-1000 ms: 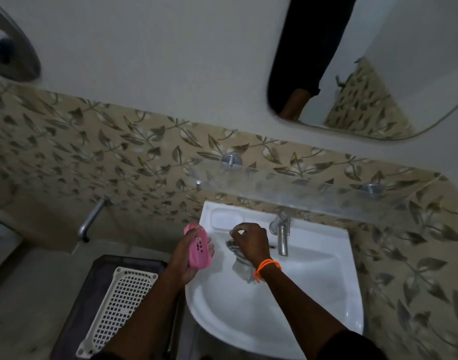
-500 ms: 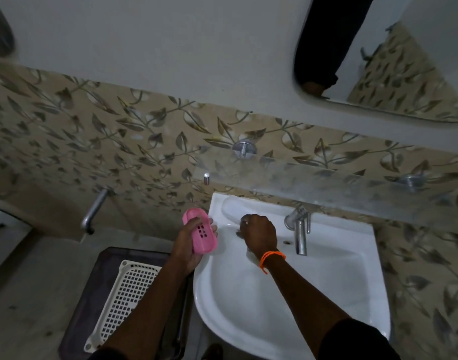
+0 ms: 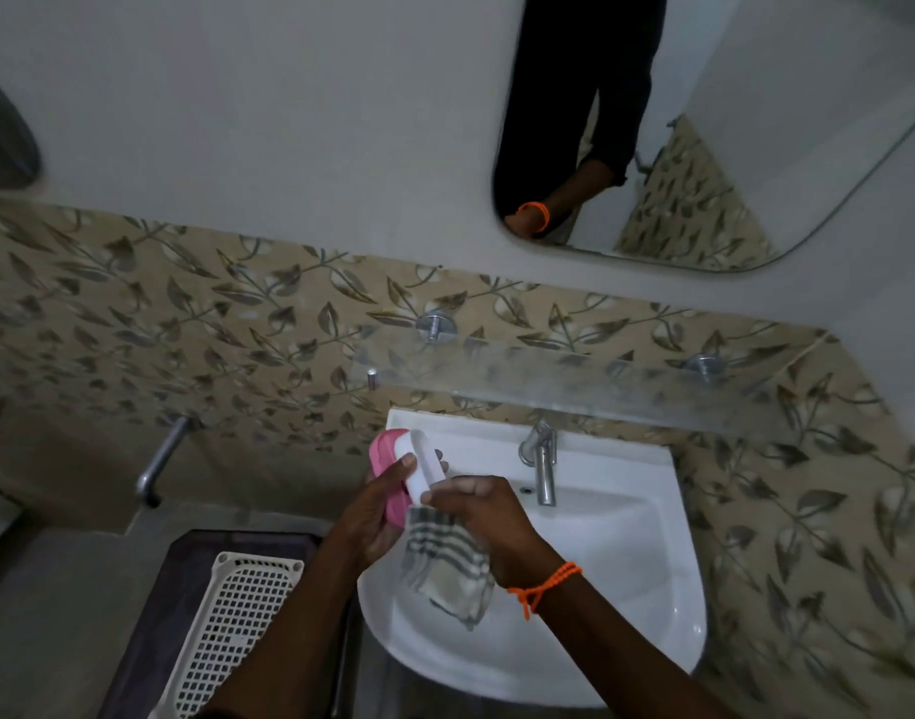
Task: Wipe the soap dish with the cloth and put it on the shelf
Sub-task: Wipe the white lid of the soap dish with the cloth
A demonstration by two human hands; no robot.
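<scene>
Now | left hand [image 3: 372, 516] fingers wrapped round the pink soap dish [image 3: 393, 474], held over the sink [image 3: 626, 552] rim, long axis running away from me | right hand [image 3: 489, 516] pinching the striped cloth [image 3: 440, 563], touching the dish's near end (right hand does the wiping, I reckon) | shelf [image 3: 626, 391] above, beyond both
</scene>
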